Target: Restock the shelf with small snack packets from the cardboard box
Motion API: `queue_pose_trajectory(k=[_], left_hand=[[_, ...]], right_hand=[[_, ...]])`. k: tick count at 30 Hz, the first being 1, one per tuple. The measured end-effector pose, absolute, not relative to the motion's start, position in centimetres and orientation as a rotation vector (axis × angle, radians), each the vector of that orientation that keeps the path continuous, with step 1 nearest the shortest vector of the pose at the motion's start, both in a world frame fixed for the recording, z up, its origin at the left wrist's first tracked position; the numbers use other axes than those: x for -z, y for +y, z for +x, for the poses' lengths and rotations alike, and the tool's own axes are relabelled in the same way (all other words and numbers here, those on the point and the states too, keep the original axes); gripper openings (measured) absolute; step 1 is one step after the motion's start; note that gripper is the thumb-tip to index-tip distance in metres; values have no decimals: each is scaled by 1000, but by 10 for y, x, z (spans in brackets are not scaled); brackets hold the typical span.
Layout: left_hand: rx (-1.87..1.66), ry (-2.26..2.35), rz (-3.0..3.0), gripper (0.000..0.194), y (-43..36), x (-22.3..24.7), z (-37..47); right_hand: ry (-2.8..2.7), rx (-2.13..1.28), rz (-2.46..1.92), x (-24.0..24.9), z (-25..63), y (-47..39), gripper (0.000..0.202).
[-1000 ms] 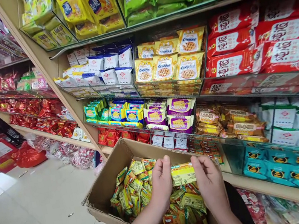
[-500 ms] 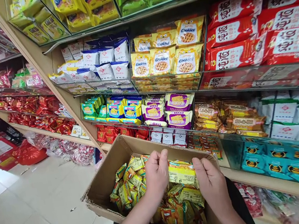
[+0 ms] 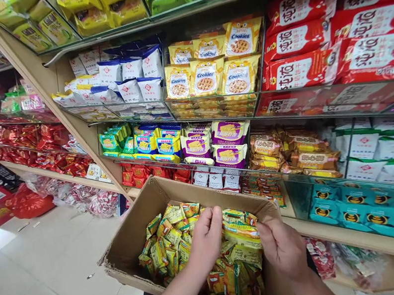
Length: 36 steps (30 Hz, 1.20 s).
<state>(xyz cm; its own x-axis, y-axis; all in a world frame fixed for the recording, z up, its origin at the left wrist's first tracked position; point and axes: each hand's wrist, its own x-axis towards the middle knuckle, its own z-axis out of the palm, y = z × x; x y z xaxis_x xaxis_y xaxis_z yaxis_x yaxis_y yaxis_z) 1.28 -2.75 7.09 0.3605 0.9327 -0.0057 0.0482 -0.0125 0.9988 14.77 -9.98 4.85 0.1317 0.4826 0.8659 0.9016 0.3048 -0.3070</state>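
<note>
A yellow snack packet [image 3: 240, 232] is stretched between my hands above an open cardboard box [image 3: 125, 260]. My left hand [image 3: 208, 236] pinches its left end, thumb on top. At the other end, the fingers of my right hand [image 3: 278, 239] are closed on the packet's edge. Below, the box holds many small yellow and orange snack packets [image 3: 174, 237], heaped loosely. My forearms reach over the near side of the box, hiding some of the packets there.
Shelves with glass-fronted compartments rise behind the box, holding yellow cookie packs [image 3: 206, 78], red biscuit packs [image 3: 301, 69], purple soda biscuit packs [image 3: 230, 144] and teal packs [image 3: 356, 206]. A red plastic bag [image 3: 30, 200] lies on the tiled floor [image 3: 45, 278] to the left.
The packet between my hands has tilted, showing less of its printed face. My right hand has turned slightly and dropped a little. The camera view has shifted somewhat.
</note>
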Motion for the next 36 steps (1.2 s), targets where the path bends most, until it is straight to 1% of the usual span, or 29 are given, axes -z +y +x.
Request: queue_pose_trajectory(k=[2,4,5,7,9,10,12,14,15,17,19,21,23,26,28,29,31,36], left_hand=[[-575,886,1112,35,-30,-76,8],[-351,764,852,35,-31,-78,4],[-327,713,772,34,-32,-79,3],[-417,632,708,31,-33,-78,0],[-527,556,721,37,-34,-77,-2],[-566,525,752,40,-34,-76,-2],[-626,491,843,43,-34,-75,-3],[-681,475,938,44,-34,-72,-3],[-700,460,978,44,-34,-71,-2],[-711,415,1053,42,-35,-69,1],[-706,386,1133,45,-36,-69,3],[-707,402,1230,50,-37,-69,3],[-702,472,1357,50,-36,-69,-1],[-617,587,1519,36,-34,-64,-15],[-548,646,1575,30,-33,-59,-25],[-517,673,1598,28,-32,-56,-29],[-459,714,1642,25,-33,-50,-35],[-342,739,1682,25,-34,-42,-38]], right_hand=[[-1723,476,-1188,-53,153,-102,22],[-1886,453,-1073,-55,155,-105,22],[-1932,443,-1033,-55,154,-106,21],[-1925,392,-1023,-52,150,-110,17],[-1767,284,-1114,-47,145,-114,13],[-1637,207,-1189,-43,142,-116,14],[-1338,-34,-1328,-38,138,-118,27],[-1091,-404,-1375,-34,134,-118,43],[-1003,-609,-1364,-34,132,-117,46],[-902,-929,-1310,-36,130,-116,45],[-870,-1054,-1274,-39,131,-115,43],[-837,-984,-1295,-42,141,-116,43],[-751,-731,-1397,-39,164,-118,46],[-669,-163,-1634,-20,216,-120,47],[-803,86,-1899,1,253,-117,39],[-880,120,-2033,13,268,-113,36],[-1017,50,-2257,34,289,-101,32],[-1148,-234,-2476,63,310,-62,29]])
